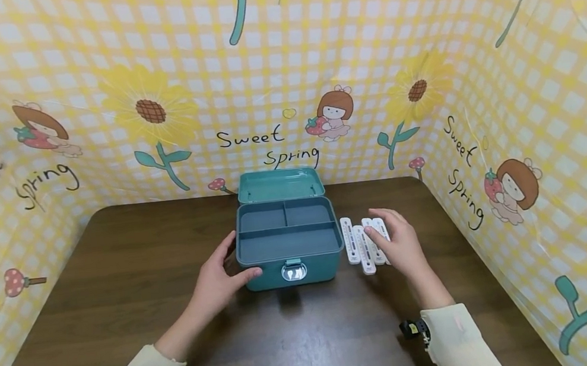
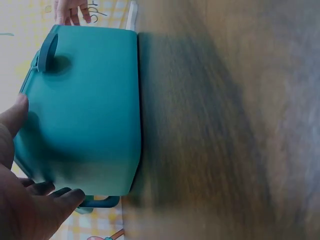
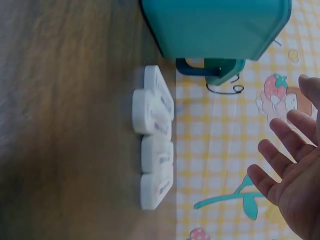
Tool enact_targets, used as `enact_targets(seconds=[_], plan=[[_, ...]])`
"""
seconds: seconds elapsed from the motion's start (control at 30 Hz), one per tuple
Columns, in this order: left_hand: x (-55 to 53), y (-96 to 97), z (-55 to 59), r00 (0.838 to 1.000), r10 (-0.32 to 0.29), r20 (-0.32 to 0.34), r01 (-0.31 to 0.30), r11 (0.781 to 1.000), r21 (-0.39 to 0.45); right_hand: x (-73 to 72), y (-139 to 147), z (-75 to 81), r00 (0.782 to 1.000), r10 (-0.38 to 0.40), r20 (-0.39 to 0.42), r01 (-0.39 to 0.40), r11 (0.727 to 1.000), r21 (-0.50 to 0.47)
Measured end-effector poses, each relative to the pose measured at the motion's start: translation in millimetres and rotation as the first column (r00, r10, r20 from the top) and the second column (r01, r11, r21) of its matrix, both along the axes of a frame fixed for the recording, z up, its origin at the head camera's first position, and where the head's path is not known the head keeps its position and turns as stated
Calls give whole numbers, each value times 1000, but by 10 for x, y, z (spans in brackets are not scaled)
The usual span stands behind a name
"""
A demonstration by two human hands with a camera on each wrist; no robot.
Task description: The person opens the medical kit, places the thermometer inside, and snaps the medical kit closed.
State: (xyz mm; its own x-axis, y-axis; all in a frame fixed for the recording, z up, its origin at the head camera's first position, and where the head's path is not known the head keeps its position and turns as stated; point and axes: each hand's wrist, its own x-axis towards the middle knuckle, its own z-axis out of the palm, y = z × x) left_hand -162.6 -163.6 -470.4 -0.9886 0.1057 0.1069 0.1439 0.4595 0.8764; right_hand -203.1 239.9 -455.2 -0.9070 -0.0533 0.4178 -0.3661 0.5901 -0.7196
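A teal lidded storage box (image 1: pixel 316 272) stands mid-table, its lid (image 1: pixel 280 185) flipped back and a clear latch (image 1: pixel 294 271) on the front. Inside, a dark tray (image 1: pixel 262 247) has three compartments holding nothing. My left hand (image 1: pixel 220 281) is spread around the box's front left corner, thumb at the front and fingers along the left side. Several white thermometers (image 1: pixel 366 250) with printed scales lie side by side just right of the box. Over the rightmost ones hovers my right hand (image 1: pixel 404 249), fingers relaxed; the right wrist view shows it above the thermometers (image 3: pixel 152 117), holding nothing.
The dark wooden table (image 1: pixel 120 273) is enclosed on the back and sides by a yellow checked cloth (image 1: pixel 198 91) with flowers and figures. At the back of the box a teal handle (image 3: pixel 192 69) hangs down. Both wrists carry black straps under light sleeves (image 1: pixel 454 333).
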Motion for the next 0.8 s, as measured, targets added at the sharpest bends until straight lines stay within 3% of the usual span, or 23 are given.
enact_targets(seconds=[0.3, 0.8], plan=[[17, 64, -40, 999, 50, -8, -50, 996, 72, 67, 213, -174, 995, -102, -5, 102, 995, -6], [92, 84, -56, 994, 111, 7, -111, 993, 49, 134, 335, -501, 959, -252, 130, 249, 968, 40]])
